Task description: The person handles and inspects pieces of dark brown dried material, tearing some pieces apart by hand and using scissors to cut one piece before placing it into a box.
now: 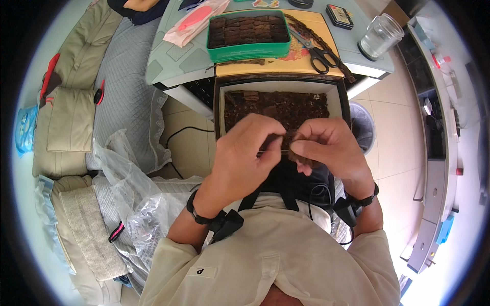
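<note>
Both hands are above the near edge of an open drawer or box [340,91] holding dark brown crumbs and leaf-like scraps [275,103]. My right hand [329,147] pinches a brown dried-leaf piece [302,157] between thumb and fingers. My left hand [250,153] is close by on the left, its thumb and index finger curled near each other; whether something thin lies between them is unclear. Beyond the box, a green tin [249,51] holds rows of cut dark brown pieces [249,30]. Black-handled scissors [319,57] and a long brown dried strip [314,36] lie to its right on a yellow board [275,69].
A glass jar [381,38] stands at the table's right, near a small black case [339,16]. A pink-and-white packet [195,19] lies left of the tin. A waste bin [363,128] is right of the box. A padded sofa [122,88] and clear plastic bag [149,214] are at left.
</note>
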A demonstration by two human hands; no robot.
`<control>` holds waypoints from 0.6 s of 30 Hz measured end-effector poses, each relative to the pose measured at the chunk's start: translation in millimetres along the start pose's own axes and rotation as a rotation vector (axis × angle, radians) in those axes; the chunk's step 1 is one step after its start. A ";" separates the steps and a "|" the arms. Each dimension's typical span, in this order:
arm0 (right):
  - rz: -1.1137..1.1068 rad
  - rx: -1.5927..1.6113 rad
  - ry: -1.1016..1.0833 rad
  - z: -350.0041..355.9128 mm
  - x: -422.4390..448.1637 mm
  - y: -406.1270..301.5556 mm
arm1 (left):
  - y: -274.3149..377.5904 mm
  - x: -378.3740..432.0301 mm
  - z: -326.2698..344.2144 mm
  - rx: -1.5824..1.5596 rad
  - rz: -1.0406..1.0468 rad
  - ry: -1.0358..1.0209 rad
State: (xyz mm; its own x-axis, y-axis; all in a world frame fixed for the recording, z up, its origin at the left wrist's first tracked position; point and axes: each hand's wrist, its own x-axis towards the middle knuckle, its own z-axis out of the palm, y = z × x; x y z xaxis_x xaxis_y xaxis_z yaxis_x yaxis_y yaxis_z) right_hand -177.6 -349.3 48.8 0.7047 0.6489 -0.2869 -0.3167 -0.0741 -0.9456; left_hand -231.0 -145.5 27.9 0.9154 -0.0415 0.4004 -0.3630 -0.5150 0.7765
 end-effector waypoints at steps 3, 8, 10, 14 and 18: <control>-0.052 0.013 0.054 -3.0 0.1 4.8 | -10.3 -1.4 -0.2 -0.174 -0.152 0.038; -0.185 -0.042 0.230 4.9 4.1 14.9 | -8.4 -1.6 1.3 -0.611 -0.423 -0.065; -0.196 -0.099 0.255 7.5 2.9 13.7 | -7.7 -2.5 6.2 -0.580 -0.434 -0.100; -0.229 -0.146 0.309 2.0 -3.2 11.1 | -6.5 -4.6 9.8 -0.651 -0.418 -0.123; -0.309 -0.138 0.562 -28.6 -24.9 11.7 | -10.7 -4.2 7.2 -0.668 -0.423 -0.096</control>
State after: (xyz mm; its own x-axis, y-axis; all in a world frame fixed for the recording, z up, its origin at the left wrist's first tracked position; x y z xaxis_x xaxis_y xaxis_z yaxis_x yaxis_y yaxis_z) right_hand -180.7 -388.0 40.5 0.9865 0.1638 0.0006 0.0119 -0.0683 -0.9976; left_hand -229.7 -146.0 14.4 0.9988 -0.0461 -0.0139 0.0193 0.1178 0.9929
